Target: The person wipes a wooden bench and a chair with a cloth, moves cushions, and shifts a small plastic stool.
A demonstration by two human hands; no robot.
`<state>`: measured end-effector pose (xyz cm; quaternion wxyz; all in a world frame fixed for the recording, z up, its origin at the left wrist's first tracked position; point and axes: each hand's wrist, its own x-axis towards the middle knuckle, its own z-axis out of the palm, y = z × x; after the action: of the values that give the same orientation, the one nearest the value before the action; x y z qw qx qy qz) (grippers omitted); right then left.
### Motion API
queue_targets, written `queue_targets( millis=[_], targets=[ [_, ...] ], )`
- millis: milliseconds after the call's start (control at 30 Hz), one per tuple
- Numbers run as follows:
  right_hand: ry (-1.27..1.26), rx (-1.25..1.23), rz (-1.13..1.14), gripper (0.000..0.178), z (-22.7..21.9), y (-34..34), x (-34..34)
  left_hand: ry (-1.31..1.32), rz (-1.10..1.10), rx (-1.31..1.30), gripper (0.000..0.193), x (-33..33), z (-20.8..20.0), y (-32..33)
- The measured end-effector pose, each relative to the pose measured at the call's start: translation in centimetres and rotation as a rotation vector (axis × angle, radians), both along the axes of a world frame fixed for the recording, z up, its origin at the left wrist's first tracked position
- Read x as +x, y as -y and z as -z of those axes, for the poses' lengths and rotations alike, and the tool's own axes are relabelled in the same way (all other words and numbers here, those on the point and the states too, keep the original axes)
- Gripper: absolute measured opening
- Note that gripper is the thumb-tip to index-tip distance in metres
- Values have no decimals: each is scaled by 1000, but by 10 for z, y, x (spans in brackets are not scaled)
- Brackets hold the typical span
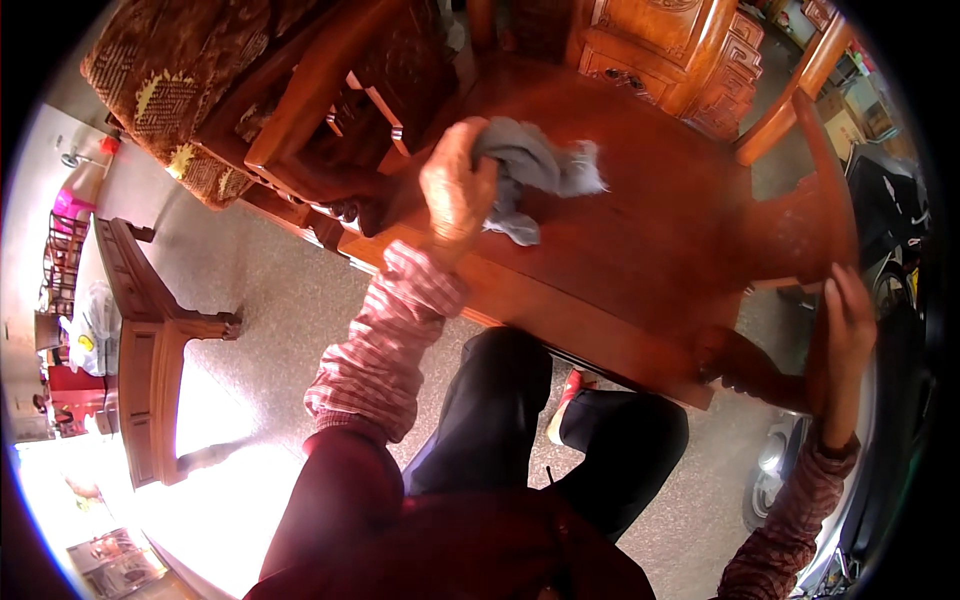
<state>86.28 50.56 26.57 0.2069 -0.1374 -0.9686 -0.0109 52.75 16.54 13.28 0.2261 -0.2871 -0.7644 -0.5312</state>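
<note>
My left hand (pixel 458 190) is closed on a grey cloth (pixel 530 160), bunched up, with a paler end spread toward the right. The cloth lies on the broad, reddish-brown seat (pixel 620 250) of a carved wooden chair. Over at the right, my right hand (pixel 850 325) holds the front part of the chair's curved armrest (pixel 828 190), fingers pointing away from me along the wood. Part of its grip is hidden. Below that armrest, a carved support (pixel 760 370) curves down to the seat's front right corner.
Close on the left stands another wooden seat with a brown patterned cover (pixel 180 90). A carved wooden panel (pixel 650 45) rises behind the seat. A low wooden table (pixel 150 350) is at far left, by bright sunlight on the floor. A motor scooter (pixel 775 465) stands at right.
</note>
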Motion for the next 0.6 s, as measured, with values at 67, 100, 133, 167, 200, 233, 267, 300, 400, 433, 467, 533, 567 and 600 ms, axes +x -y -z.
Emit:
queue_targets(
  millis=[67, 100, 133, 167, 200, 233, 267, 300, 400, 433, 467, 533, 567, 600],
  targets=[
    [-14, 4, -9, 25, 0, 2, -2, -137, -136, 3, 31, -19, -7, 13],
    [-13, -3, 36, 25, -1, 10, -6, -224, -202, 19, 31, -27, -7, 17],
    [-12, -10, 82, 25, -2, 16, -9, -233, -268, -85, 32, -33, 0, 23],
    [-17, -9, 84, 25, -3, 18, -11, -246, -340, -185, 33, -39, 11, 32],
    [-32, -49, 107, 25, -4, 18, -12, -249, -281, -299, 32, -43, 29, 36],
    [-51, -92, 119, 25, -4, 18, -14, -67, -309, -543, 33, -46, 62, 40],
    [-54, -90, 122, 25, -4, 18, -14, -147, -313, -703, 34, -40, 94, 40],
    [-53, -88, 116, 25, -3, 16, -12, -230, -311, -862, 35, -27, 102, 34],
    [-44, -96, 136, 26, -5, 19, -10, 38, -109, -781, 42, -15, 80, 29],
    [-36, -109, 154, 26, -6, 21, -10, 39, -102, -782, 42, -15, 82, 28],
    [-43, -108, 153, 26, -6, 20, -9, -35, -92, -814, 46, -18, 81, 27],
    [-18, -58, 149, 25, -5, 18, -7, -153, -95, -884, 58, -29, 88, 28],
    [-22, -63, 145, 25, -3, 19, -8, -156, -100, -889, 58, -36, 93, 30],
    [-22, -64, 130, 25, -3, 21, -11, -240, -116, -890, 56, -45, 98, 30]
  ],
)
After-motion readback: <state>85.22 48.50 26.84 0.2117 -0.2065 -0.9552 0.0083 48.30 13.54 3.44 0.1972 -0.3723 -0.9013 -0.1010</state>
